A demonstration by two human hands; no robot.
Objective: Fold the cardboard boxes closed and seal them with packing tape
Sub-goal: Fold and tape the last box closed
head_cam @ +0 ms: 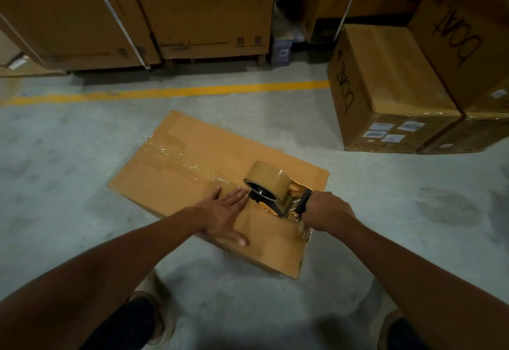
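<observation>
At frame centre, flat left hand (224, 211) pins box (176, 140), right hand (326, 210) grips tape dispenser (271, 187); skewed pull risks wrinkles.

Inside the right hand (327, 210), the dispenser handle (304, 202); box labels (385, 132) illegibly small

Dim, warm light with dark vignetted corners, wide-angle bending at edges, slight softness throughout.

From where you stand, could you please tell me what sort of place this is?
Most likely a warehouse or packing area: tall cardboard cartons line the far side, a yellow line crosses the concrete floor, and the right hand holds a tape dispenser on a cardboard box.
</observation>
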